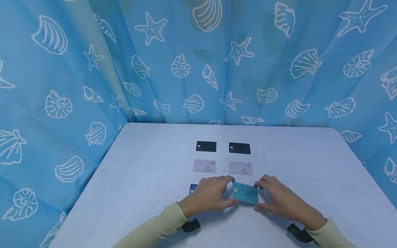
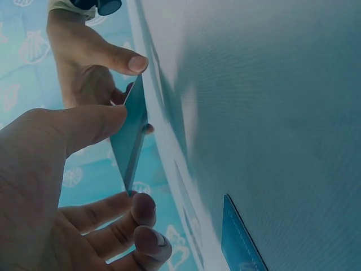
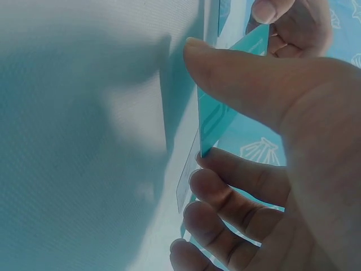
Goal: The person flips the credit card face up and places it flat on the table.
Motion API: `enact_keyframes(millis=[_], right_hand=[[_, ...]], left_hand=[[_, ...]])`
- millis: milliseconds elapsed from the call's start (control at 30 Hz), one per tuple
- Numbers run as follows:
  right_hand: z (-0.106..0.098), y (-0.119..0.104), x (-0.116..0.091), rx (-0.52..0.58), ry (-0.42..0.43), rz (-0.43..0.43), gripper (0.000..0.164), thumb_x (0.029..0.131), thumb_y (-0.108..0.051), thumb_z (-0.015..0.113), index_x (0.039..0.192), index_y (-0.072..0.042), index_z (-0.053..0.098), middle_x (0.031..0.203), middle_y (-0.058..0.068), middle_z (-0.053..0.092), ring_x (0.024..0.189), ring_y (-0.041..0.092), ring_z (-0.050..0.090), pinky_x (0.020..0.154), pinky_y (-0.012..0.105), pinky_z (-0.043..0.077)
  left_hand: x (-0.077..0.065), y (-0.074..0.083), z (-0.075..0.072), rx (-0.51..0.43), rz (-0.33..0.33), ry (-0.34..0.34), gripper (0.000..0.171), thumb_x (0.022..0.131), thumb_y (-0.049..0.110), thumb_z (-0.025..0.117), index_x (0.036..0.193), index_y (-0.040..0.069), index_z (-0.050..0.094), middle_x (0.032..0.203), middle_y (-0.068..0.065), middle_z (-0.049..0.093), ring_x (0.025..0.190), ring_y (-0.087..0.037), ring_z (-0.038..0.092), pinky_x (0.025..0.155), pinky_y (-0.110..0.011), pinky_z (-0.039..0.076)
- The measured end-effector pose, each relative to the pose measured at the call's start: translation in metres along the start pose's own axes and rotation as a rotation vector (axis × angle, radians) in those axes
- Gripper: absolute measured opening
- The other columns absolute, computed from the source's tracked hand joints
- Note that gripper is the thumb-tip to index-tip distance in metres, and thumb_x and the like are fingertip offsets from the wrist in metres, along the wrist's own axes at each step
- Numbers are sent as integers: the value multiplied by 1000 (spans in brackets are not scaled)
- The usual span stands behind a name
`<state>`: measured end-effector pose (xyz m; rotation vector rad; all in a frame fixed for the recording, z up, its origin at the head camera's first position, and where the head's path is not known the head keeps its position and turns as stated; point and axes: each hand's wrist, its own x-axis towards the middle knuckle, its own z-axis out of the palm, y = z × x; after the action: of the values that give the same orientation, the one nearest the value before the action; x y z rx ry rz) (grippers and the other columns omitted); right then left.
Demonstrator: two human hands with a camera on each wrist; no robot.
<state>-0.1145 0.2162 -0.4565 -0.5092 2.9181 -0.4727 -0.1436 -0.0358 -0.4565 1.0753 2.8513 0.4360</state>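
Note:
A teal card (image 1: 245,193) marked VIP is held at its edges between my two hands, tilted just above the white table. My left hand (image 1: 211,194) pinches its left side, thumb at the lower corner and fingertips at the upper one. On the opposite side, my right hand (image 1: 280,198) grips the card between thumb and index finger. In the right wrist view the teal card (image 3: 214,116) stands on edge, partly covered by the right thumb (image 3: 237,73). A blue card (image 1: 193,188) lies on the table, mostly hidden behind the left hand.
Two black cards (image 1: 206,146) lie side by side towards the back of the white table (image 1: 149,151). In front of them is a row of two pale pink cards (image 1: 204,166). A blue curtain (image 1: 192,86) with shells and starfish hangs around the table.

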Motion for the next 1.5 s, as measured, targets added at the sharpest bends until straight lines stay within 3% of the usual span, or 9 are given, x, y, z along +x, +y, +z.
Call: enact_keyframes(millis=[233, 400, 1000, 1500], right_hand=[[1, -1, 0, 3, -10, 18, 64, 67, -45, 87, 120, -18, 65, 111, -5, 57, 102, 14, 53, 94, 44, 53], [1, 0, 0, 13, -8, 7, 63, 67, -45, 87, 120, -17, 65, 110, -5, 57, 101, 13, 53, 93, 43, 53], [6, 1, 4, 35, -32, 45, 63, 67, -44, 88, 120, -17, 66, 110, -6, 58, 101, 13, 52, 96, 44, 52], [9, 3, 4, 41, -20, 43, 63, 66, -43, 88, 120, -17, 66, 109, -6, 58, 101, 14, 52, 97, 45, 52]], left_hand=[[-1, 0, 1, 33, -5, -18, 62, 86, 61, 63, 135, 24, 54, 114, 6, 71, 79, -4, 57, 58, -15, 41], [-1, -1, 4, 55, -16, -33, 62, 85, 61, 64, 134, 24, 56, 125, 6, 69, 96, -7, 67, 68, -18, 49], [1, -1, 8, 103, -19, -77, 61, 85, 60, 66, 133, 22, 59, 124, 5, 69, 105, -11, 68, 79, -24, 54], [2, 0, 10, 104, -26, -89, 60, 85, 58, 68, 132, 21, 61, 121, 6, 69, 97, -9, 66, 78, -24, 53]])
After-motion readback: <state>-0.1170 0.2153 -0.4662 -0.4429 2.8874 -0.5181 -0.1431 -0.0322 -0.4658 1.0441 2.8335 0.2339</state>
